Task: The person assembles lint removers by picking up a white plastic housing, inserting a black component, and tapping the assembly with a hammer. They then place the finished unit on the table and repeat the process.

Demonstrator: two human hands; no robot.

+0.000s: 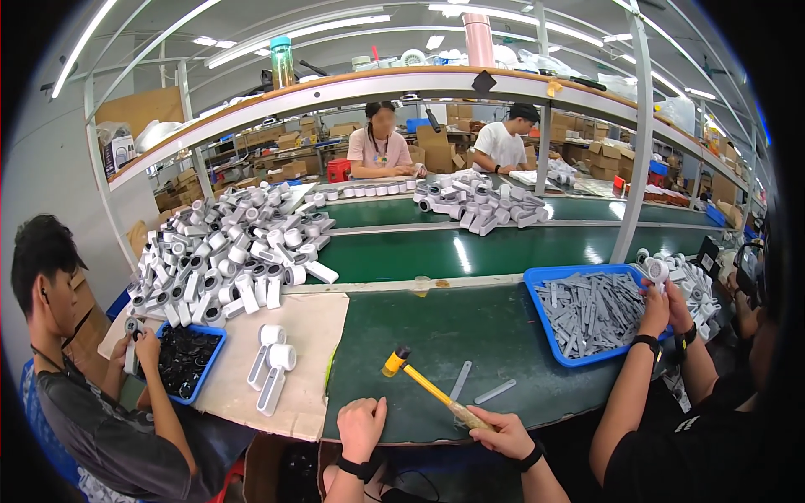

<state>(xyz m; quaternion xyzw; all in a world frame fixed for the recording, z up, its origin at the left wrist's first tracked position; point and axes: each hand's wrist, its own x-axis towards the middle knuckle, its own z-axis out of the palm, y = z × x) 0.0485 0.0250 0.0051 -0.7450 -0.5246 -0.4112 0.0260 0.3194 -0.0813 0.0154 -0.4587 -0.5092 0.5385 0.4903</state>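
Observation:
My right hand (pixel 505 438) grips the worn lower end of a mallet (pixel 429 385). Its handle is yellow, and its yellow-and-black head points up and left over the green worktop (pixel 394 327). Beyond that hand lie two slim grey plastic strips (pixel 460 380), one upright in view and one slanted. At the worktop's near edge rests my left hand (pixel 360 427), fingers curled in and thumb raised, with nothing seen in it. Two white round-headed handheld devices (pixel 283 356) lie to its left on a cardboard sheet (pixel 312 323), grey handle insides showing.
A large heap of white devices (pixel 226 251) covers the left. A blue tray (pixel 573 362) of grey strips stands right; a blue tray (pixel 198 394) of black parts stands left. Co-workers sit close on both sides, and two more people sit across the green conveyor (pixel 377 256). A shelf (pixel 369 81) hangs overhead.

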